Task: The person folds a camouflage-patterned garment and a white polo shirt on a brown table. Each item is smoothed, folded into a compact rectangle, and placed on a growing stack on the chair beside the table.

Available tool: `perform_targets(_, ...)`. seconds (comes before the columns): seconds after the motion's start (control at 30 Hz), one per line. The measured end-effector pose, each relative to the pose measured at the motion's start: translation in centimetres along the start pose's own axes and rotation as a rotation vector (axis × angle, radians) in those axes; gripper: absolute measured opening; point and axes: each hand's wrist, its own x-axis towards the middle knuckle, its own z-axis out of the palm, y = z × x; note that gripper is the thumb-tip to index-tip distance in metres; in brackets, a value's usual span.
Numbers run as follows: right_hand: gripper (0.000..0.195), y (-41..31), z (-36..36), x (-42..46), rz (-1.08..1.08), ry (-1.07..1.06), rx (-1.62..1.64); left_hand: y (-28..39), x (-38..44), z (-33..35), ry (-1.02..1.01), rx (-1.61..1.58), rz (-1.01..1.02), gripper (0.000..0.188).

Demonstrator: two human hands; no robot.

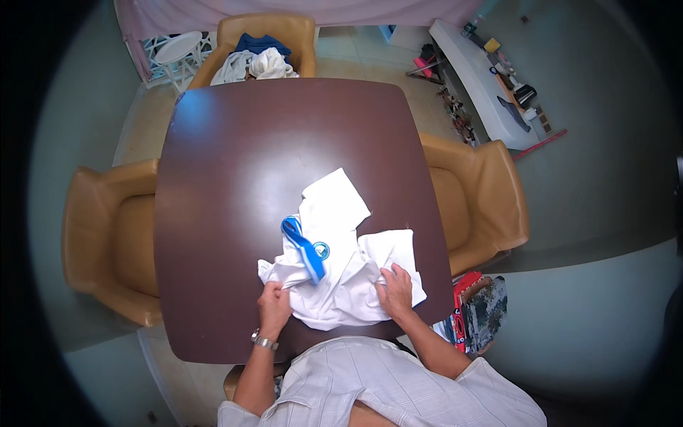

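A white polo shirt [336, 293] lies crumpled on the brown table [224, 213], close to my body. Its blue collar with pale stripes [309, 253] is twisted toward the left side, beside a round blue-and-white badge [321, 251]. One sleeve points away from me; the other part spreads to the right. My left hand [275, 307], with a metal wristwatch [264, 340] on the wrist, pinches the shirt's left edge. On the right part of the shirt, my right hand [396, 291] has its thumb and curled fingers gripping a fold of cloth.
Tan armchairs stand at the left [133, 240], right [480, 197] and far side [267, 24], the far one holding heaped clothes [261, 58]. A stack of folded cloth [480, 309] sits low at the right. Various items lie on a white side table [469, 69].
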Motion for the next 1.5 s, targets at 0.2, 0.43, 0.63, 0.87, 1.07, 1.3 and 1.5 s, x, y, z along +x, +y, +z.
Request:
perform_targets(0.2,0.063,1.7,-3.5,-2.2,0.338,-0.192,-0.032,-1.2,-3.3,-6.7,-0.207,0.086,-0.252,0.014)
perform_targets(0.43,0.046,-4.0,-6.1,4.0,0.064,-0.143,0.509,6.7,-2.0,-7.0,0.297,0.4,0.416,0.021)
perform_targets(0.63,0.045,-8.0,-3.6,6.1,-0.403,-0.236,0.404,11.7,-2.4,-4.9,0.029,0.734,0.677,0.036)
perform_targets(0.87,0.041,-3.3,-2.3,5.4,-0.343,-0.233,0.224,5.5,-1.1,-5.6,0.09,0.786,0.404,0.031)
perform_targets(1.07,0.04,-1.3,-3.3,3.8,-0.22,-0.211,0.199,4.4,1.0,-5.2,0.054,0.628,0.24,0.031)
perform_targets(1.3,0.042,-5.1,-7.4,3.7,-0.214,-0.358,0.542,9.6,1.1,-4.7,-0.04,0.234,0.159,0.027)
perform_targets(1.5,0.074,-12.7,-10.1,2.5,-0.347,-0.451,0.682,18.0,-2.5,1.3,-0.291,-0.562,-0.256,0.041)
